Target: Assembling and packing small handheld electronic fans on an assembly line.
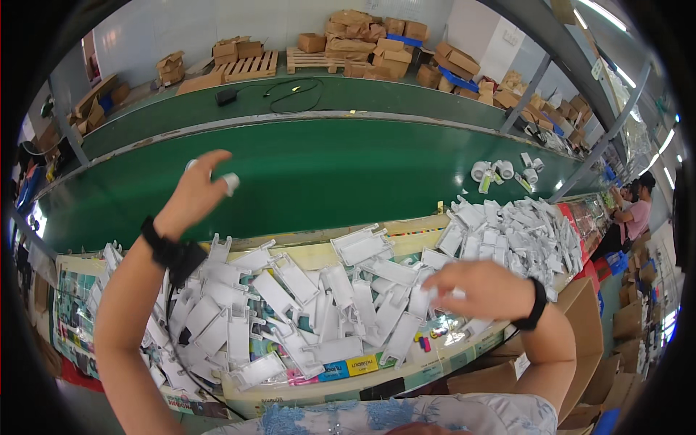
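Note:
Over the green belt at the left, my left hand is raised with thumb and index finger apart. White shows at its thumb tip, like a finger cover, and another white patch lies partly behind the fingers; I cannot tell what that is. My right hand hovers at the right side of a heap of white plastic parts, its fingers curled down. White shows at those fingertips too, and whether this is a cover or a part cannot be made out. The flat, oblong parts with small end prongs lie jumbled across the worktable. Black bands circle both wrists.
A green conveyor belt runs beyond the table. Several round white assemblies sit on its right part. Smaller white parts pile up at the table's right. An open cardboard box stands near my right elbow. Another person is far right.

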